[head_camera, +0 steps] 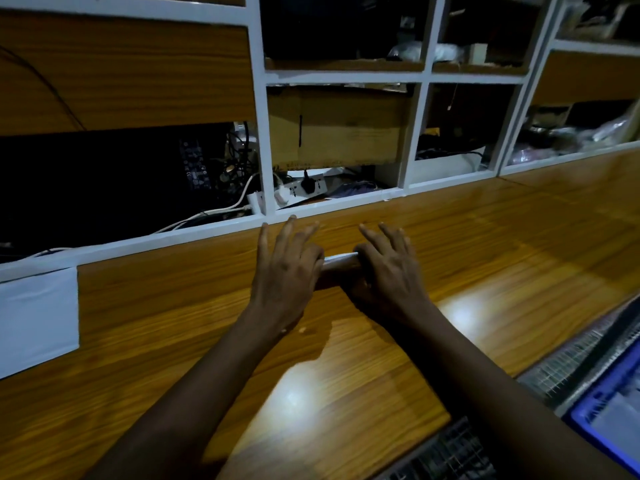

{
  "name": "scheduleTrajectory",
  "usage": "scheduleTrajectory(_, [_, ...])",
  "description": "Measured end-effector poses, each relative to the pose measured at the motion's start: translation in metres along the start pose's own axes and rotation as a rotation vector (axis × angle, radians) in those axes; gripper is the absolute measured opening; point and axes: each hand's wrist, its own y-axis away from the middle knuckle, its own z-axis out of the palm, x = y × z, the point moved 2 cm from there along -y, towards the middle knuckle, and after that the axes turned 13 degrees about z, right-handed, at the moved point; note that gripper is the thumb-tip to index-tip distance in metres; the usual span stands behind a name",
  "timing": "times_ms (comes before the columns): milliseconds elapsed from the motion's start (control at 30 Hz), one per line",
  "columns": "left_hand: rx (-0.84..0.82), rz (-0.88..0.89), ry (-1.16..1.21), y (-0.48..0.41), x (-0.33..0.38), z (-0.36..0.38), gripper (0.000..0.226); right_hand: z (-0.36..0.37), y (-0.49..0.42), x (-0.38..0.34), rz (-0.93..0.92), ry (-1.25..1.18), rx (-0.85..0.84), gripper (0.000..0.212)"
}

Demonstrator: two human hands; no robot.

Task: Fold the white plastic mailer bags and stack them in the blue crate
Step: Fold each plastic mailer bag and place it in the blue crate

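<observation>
**Mailer pressed flat under both hands, crate at far right**

At the far left a white sheet lies flat at the bench edge — probably another mailer awaiting folding, though this cannot be confirmed. Behind it, white-framed shelves hold cables and a cardboard box.

At centre, the left hand rests palm-down on the bench, fingers spread and extended, not curled round anything. Between the two hands a narrow white strip shows: the mailer, already reduced to a slim folded or rolled band. The right hand presses likewise on the other end, its fingers apart and flat. Neither hand grips; both bear down on the band's ends.

Handling, as a judgement: the mailer is thin plastic film — very light, limp and slick, with some spring. A fold will tend to open once pressure is released, and the band may slide on the glossy bench. Hold is best taken across the full width, pinching the layers together near both ends, so that the fold stays closed during transfer. There is no risk of breakage; the risk is unfolding.

At the lower right corner the blue crate is partly in view beside a wire-mesh surface, well apart from the hands. Pale contents show inside; what they are cannot be told.
</observation>
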Motion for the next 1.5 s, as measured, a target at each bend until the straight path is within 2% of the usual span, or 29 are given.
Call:
scheduleTrajectory(133, [-0.031,0.038,-0.09,-0.049,0.022,0.004,0.02,-0.03,-0.017,0.038,0.056,0.051,0.134,0.034])
scheduleTrajectory(333, [-0.064,0.187,-0.003,-0.136,0.094,0.034,0.007,-0.092,-0.003,0.121,0.239,0.206,0.264,0.025])
scheduleTrajectory(433, [-0.065,0.308,0.094,-0.18,0.164,0.044,0.006,-0.127,0.029,0.188,0.352,0.277,0.28,0.033])
scheduleTrajectory(500, [-0.077,0.386,0.142,-0.205,0.218,0.053,0.015,-0.15,0.059,0.231,0.436,0.319,0.288,0.037])
scheduleTrajectory(733, [-0.078,0.67,0.378,-0.241,0.403,0.095,0.02,-0.189,0.191,0.362,0.778,0.409,0.259,0.038])
scheduleTrajectory(800, [-0.144,0.727,0.448,-0.239,0.447,0.107,0.025,-0.186,0.226,0.387,0.862,0.405,0.218,0.037])
scheduleTrajectory(867, [-0.29,0.756,0.487,-0.231,0.483,0.122,0.028,-0.174,0.258,0.409,0.924,0.399,0.149,0.038])
scheduleTrajectory(967, [-0.459,0.79,0.521,-0.212,0.516,0.152,0.025,-0.152,0.289,0.43,0.937,0.408,-0.011,0.052])
scheduleTrajectory(1100, [-0.586,0.827,0.555,-0.181,0.543,0.203,0.025,-0.12,0.313,0.45,1.054,0.355,-0.345,0.038])
scheduleTrajectory(1233, [-0.661,0.818,0.575,-0.154,0.566,0.243,0.023,-0.091,0.333,0.467,1.08,0.355,-0.501,0.038])
scheduleTrajectory(1300, [-0.68,0.811,0.601,-0.142,0.575,0.257,0.021,-0.077,0.344,0.473,1.114,0.348,-0.512,0.053])
scheduleTrajectory(1400, [-0.694,0.794,0.637,-0.131,0.582,0.276,0.019,-0.058,0.36,0.479,1.126,0.411,-0.632,0.105])
scheduleTrajectory(1433, [-0.694,0.793,0.65,-0.13,0.583,0.28,0.019,-0.053,0.363,0.481,1.125,0.441,-0.66,0.116])
scheduleTrajectory(1500, [-0.676,0.811,0.663,-0.132,0.584,0.283,0.019,-0.049,0.365,0.485,1.126,0.485,-0.65,0.123])
